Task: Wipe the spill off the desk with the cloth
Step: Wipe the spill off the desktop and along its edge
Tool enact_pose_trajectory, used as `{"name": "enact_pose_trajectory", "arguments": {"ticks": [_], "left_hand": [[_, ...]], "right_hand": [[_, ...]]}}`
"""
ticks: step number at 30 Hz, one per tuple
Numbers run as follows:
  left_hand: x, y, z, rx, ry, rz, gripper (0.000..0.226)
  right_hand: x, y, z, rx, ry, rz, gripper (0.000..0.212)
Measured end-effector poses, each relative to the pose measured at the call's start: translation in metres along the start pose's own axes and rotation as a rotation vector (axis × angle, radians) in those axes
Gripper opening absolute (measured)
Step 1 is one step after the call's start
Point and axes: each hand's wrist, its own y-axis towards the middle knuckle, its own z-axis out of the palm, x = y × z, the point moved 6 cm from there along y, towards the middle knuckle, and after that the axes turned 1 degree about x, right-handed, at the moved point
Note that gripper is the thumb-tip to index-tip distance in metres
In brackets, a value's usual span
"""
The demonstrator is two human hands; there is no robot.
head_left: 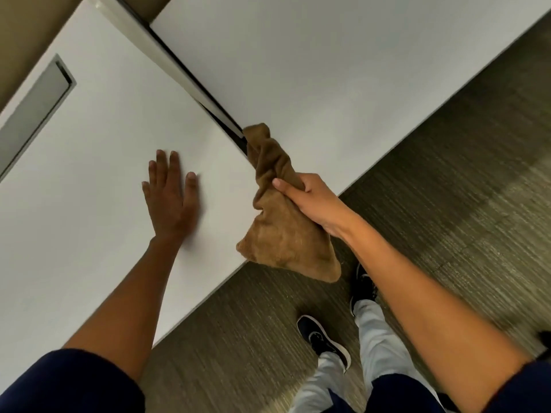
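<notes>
A crumpled brown cloth hangs in the air over the front edge of the white desk. My right hand grips it around its bunched middle, thumb across the fabric. One end of the cloth points up toward the gap between the two desks; the wider end droops below my fist. My left hand lies flat on the desk top with fingers straight and spread, to the left of the cloth. No spill shows on the white surface from here.
A second white desk adjoins on the right, with a dark gap and a metal rail between them. A grey recessed cable flap sits at the far left. Striped carpet and my feet lie below.
</notes>
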Motion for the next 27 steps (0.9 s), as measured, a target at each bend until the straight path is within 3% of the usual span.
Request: {"name": "enact_pose_trajectory", "arguments": {"ticks": [13,21,27], "left_hand": [[-0.003,-0.003,-0.003,0.022,0.008,0.017,0.085],[-0.006,-0.013,-0.006,0.060,-0.101,0.152,0.087],[-0.012,-0.044,-0.002,0.083,-0.112,0.289,0.088]], "right_hand": [[-0.062,-0.097,-0.033,0.092,0.191,0.031,0.040],[-0.093,-0.132,-0.015,-0.204,0.647,-0.018,0.033],[-0.095,-0.136,0.024,-0.303,0.777,-0.123,0.028]]}}
